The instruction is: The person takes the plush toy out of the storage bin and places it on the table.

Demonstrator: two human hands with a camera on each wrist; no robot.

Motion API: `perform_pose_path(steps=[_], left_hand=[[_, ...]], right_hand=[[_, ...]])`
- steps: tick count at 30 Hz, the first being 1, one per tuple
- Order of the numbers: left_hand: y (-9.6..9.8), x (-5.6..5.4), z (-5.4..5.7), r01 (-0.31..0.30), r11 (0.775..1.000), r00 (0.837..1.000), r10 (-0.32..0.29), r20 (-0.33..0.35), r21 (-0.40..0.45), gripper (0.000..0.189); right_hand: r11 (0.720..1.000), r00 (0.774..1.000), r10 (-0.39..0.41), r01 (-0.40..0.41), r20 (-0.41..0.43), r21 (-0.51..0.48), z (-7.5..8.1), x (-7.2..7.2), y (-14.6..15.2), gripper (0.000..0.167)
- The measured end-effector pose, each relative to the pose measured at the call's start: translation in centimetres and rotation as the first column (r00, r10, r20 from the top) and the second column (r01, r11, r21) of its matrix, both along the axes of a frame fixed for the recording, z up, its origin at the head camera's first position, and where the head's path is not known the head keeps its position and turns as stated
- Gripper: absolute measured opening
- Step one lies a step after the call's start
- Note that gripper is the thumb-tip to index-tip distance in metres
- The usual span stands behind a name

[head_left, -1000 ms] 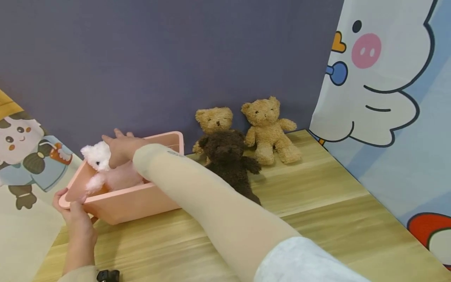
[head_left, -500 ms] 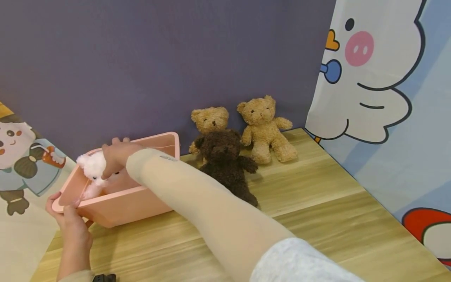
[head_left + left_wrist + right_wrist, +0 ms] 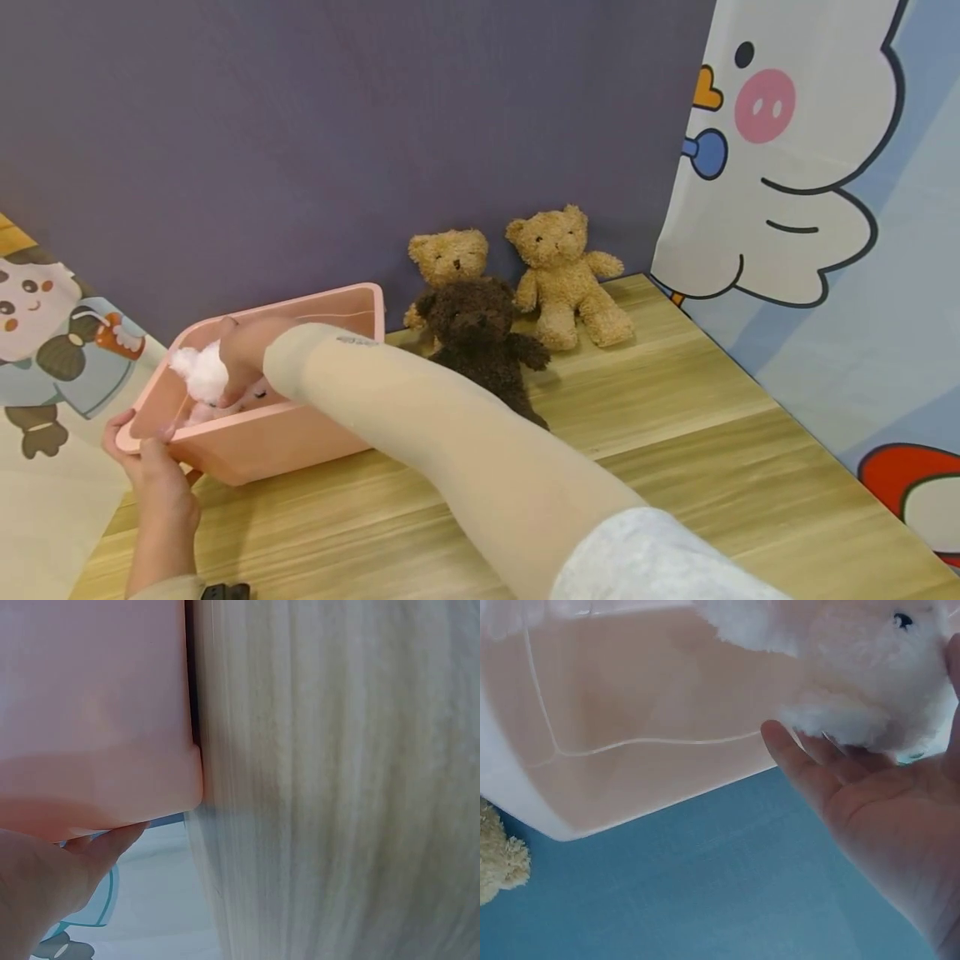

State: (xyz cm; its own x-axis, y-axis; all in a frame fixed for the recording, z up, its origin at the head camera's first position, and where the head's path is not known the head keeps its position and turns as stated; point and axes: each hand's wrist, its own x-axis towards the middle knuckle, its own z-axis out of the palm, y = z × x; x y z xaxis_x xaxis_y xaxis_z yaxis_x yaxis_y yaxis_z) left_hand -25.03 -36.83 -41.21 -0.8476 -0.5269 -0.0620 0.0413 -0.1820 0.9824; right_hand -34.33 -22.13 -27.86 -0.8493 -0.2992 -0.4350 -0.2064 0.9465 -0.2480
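A pink plastic storage bin (image 3: pixel 288 437) stands on the table at the left. My left hand (image 3: pixel 159 483) grips its near left corner at the rim. In the left wrist view, that hand (image 3: pixel 49 881) lies against the bin's wall (image 3: pixel 90 697). Inside the bin is a fluffy white and pale pink plush bear (image 3: pixel 199 372), and my right hand (image 3: pixel 251 350) holds it by the head. From the right wrist, the fingers of my right hand (image 3: pixel 900 817) are behind the plush bear's head (image 3: pixel 862 682), the thumb at its other side. Its lower body is hidden.
Two tan teddy bears, one on the left (image 3: pixel 452 254) and one on the right (image 3: pixel 558 258), lean against the grey back wall (image 3: pixel 375 142). A dark brown teddy bear (image 3: pixel 476 325) sits before them, partly behind my right forearm. Wood-grain table (image 3: pixel 675 400) extends to the right.
My right hand has moved down into the bin with the plush bear, whose head tipped forward and sank below the rim. The left hand keeps its grip on the corner.
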Motion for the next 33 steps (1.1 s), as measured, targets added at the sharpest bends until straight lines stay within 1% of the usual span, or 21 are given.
perform_pose_path(steps=[1, 2, 3, 4, 5, 8, 9, 10, 13, 15, 18, 20, 24, 29, 31, 33], left_hand=[[0.0, 0.0, 0.0, -0.001, 1.0, 1.0, 0.001, -0.003, -0.002, 0.055], [0.1, 0.0, 0.0, -0.002, 1.0, 1.0, 0.002, -0.005, -0.001, 0.055], [0.1, 0.0, 0.0, -0.002, 1.0, 1.0, 0.002, -0.006, -0.001, 0.055], [0.1, 0.0, 0.0, -0.004, 1.0, 1.0, 0.004, -0.006, 0.0, 0.055], [0.1, 0.0, 0.0, -0.004, 1.0, 1.0, 0.004, -0.006, 0.002, 0.055], [0.1, -0.1, 0.0, -0.011, 1.0, 1.0, 0.011, -0.013, 0.011, 0.055], [0.1, -0.1, 0.1, -0.013, 1.0, 1.0, 0.013, -0.016, 0.013, 0.055], [0.1, -0.1, 0.1, -0.014, 1.0, 1.0, 0.014, -0.018, 0.014, 0.055], [0.1, -0.1, 0.1, -0.014, 1.0, 1.0, 0.014, -0.019, 0.016, 0.055], [0.0, -0.1, 0.1, -0.013, 1.0, 1.0, 0.013, -0.014, 0.014, 0.056], [0.0, -0.2, 0.1, -0.016, 1.0, 1.0, 0.016, -0.016, 0.012, 0.056], [0.0, -0.1, 0.1, -0.023, 1.0, 1.0, 0.023, -0.016, 0.014, 0.057], [-0.2, 0.1, 0.1, -0.026, 0.999, 1.0, 0.026, -0.013, 0.023, 0.058], [-0.3, 0.3, 0.0, -0.018, 0.999, 1.0, 0.018, -0.009, 0.035, 0.057], [-0.2, 0.2, -0.1, -0.009, 1.0, 1.0, 0.009, -0.012, 0.027, 0.057], [-0.1, 0.1, -0.2, 0.002, 1.0, 1.0, -0.001, -0.014, 0.019, 0.056]], right_hand=[[0.999, 0.998, 0.052, -0.052, -0.022, -0.001, 0.1, 0.3, 0.2, 0.121], [0.993, 0.992, 0.116, -0.116, -0.056, 0.003, 0.2, 0.6, 0.4, 0.117], [0.981, 0.975, 0.193, -0.192, -0.108, 0.022, 0.4, 0.9, 0.6, 0.113], [0.964, 0.952, 0.265, -0.263, -0.152, 0.036, 0.5, 1.2, 0.8, 0.106], [0.943, 0.924, 0.331, -0.329, -0.189, 0.046, 0.7, 1.4, 1.0, 0.095], [0.906, 0.878, 0.412, -0.423, -0.244, 0.008, 1.1, 2.0, 1.5, 0.079], [0.902, 0.877, 0.413, -0.431, -0.246, -0.02, 1.2, 2.0, 1.7, 0.076], [0.903, 0.882, 0.406, -0.427, -0.24, -0.043, 1.3, 2.1, 1.8, 0.075], [0.913, 0.897, 0.375, -0.4, -0.233, -0.073, 1.4, 1.9, 2.1, 0.082], [0.924, 0.904, 0.36, -0.379, -0.231, -0.043, 1.4, 1.8, 2.2, 0.084], [0.927, 0.897, 0.367, -0.373, -0.246, 0.023, 1.5, 1.5, 2.2, 0.085], [0.931, 0.898, 0.362, -0.364, -0.251, 0.042, 1.6, 1.4, 2.3, 0.086], [0.944, 0.913, 0.326, -0.327, -0.244, 0.04, 2.0, 1.2, 2.3, 0.085], [0.942, 0.914, 0.336, -0.322, -0.227, 0.095, 2.6, 1.0, 2.6, 0.091], [0.948, 0.92, 0.318, -0.306, -0.228, 0.086, 2.9, 1.0, 2.9, 0.093], [0.961, 0.932, 0.274, -0.272, -0.236, 0.041, 3.0, 1.1, 3.3, 0.092]])
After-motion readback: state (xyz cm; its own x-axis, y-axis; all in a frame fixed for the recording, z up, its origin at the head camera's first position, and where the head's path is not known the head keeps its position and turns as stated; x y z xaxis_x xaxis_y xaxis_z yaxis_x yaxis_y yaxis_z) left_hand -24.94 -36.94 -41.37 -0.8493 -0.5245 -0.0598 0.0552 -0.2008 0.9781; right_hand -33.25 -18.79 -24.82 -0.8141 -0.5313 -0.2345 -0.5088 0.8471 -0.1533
